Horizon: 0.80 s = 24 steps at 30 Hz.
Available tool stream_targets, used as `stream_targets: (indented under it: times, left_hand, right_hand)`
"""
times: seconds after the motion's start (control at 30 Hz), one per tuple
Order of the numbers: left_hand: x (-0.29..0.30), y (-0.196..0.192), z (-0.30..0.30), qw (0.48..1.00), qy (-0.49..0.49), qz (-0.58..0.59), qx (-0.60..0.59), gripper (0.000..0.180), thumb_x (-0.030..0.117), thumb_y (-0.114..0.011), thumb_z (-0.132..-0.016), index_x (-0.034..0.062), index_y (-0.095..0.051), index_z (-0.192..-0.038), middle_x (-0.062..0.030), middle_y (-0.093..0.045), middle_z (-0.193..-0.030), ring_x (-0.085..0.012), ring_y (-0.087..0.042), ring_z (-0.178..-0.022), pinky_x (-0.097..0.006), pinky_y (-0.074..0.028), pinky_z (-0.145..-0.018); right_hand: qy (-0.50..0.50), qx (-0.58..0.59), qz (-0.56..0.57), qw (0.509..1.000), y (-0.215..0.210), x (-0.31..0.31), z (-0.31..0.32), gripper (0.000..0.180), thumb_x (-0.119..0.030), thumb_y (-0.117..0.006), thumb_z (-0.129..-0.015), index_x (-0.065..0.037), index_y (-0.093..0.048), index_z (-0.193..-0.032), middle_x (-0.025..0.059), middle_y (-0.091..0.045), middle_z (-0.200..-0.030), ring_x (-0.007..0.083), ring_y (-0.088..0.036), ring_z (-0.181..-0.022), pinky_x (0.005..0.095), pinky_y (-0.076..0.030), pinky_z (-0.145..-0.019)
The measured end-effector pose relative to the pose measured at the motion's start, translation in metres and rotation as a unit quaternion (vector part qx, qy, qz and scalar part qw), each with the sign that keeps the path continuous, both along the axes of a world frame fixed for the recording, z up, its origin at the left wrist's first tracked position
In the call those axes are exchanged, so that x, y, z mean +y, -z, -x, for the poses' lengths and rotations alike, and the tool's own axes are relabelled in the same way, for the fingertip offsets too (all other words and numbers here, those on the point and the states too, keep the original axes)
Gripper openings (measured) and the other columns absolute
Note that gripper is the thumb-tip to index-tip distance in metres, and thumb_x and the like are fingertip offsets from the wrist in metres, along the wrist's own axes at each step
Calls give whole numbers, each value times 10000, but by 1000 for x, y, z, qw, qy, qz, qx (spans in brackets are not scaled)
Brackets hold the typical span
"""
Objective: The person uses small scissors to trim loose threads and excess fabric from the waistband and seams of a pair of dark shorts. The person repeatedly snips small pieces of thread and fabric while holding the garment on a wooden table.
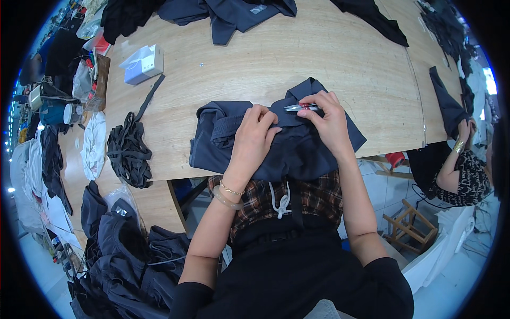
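A dark navy garment [303,154] lies bunched at the table's near edge and hangs partly over my lap. My left hand [254,138] is closed on its fabric near the middle, thumb against curled fingers. A gathered, elastic-looking band [226,131] of the garment shows just left of that hand. In my right hand [330,122] is a small pair of thread snips [294,107] with silver blades and red on the handle. The blades point left, over the cloth and toward my left hand. My right fingers hide much of the handle.
On the wooden table [255,64] are a tissue box [144,65], a heap of dark straps [129,151] and more navy garments [228,16] at the far edge. Dark clothes [127,255] pile at lower left. Another person's arm [451,170] rests at right, near a wooden stool [409,226].
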<state>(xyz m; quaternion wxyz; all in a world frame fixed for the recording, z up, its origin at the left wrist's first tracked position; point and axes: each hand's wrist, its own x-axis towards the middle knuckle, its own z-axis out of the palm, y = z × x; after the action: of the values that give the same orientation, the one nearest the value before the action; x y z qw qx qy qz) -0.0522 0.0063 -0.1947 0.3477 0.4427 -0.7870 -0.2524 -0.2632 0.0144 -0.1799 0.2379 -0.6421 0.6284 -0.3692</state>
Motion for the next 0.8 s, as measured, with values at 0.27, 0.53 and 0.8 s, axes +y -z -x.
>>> stream_targets:
  times: [0.27,0.53,0.8]
  left_hand:
    - [-6,14,-3,960,-51,-227,153,167,10,-767,-878,6,-601,-898,-61,-681,-851,-125,-640,-736,-266,-518,-687]
    - [-13,23,-2,881,-54,-320,344,246,9,-738,-932,59,-544,-1074,-28,-699,-919,-63,-623,-822,-224,-495,-742]
    - [-15,21,-5,869,-75,-329,362,242,-17,-726,-924,37,-539,-1067,-24,-684,-901,-55,-604,-801,-201,-490,-703]
  right_hand:
    - [4,-14,-3,1000,6,2,3,226,-192,-828,-796,-64,-754,-967,26,-663,-882,226,-542,-901,345,-459,-809]
    - [-34,36,8,999,3,1,-3,208,-200,-824,-785,-70,-734,-919,23,-635,-851,235,-529,-877,355,-457,-773]
    - [-70,83,6,994,1,-3,-8,199,-227,-808,-805,-71,-732,-902,31,-589,-813,238,-511,-848,358,-450,-765]
